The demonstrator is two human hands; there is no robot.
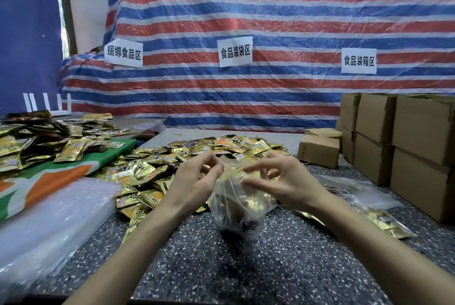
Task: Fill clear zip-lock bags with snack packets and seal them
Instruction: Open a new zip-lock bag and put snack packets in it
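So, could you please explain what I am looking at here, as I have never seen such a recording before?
There is no machine here. The one picture comes from a camera worn on a person's head, looking forward and down, so the arms are the wearer's own. The left hand and right hand pinch the top of a clear zip-lock bag holding gold snack packets, which rests on the speckled table. Behind it lies a pile of loose gold packets; cardboard boxes stand at the right, stacked clear plastic at the left.
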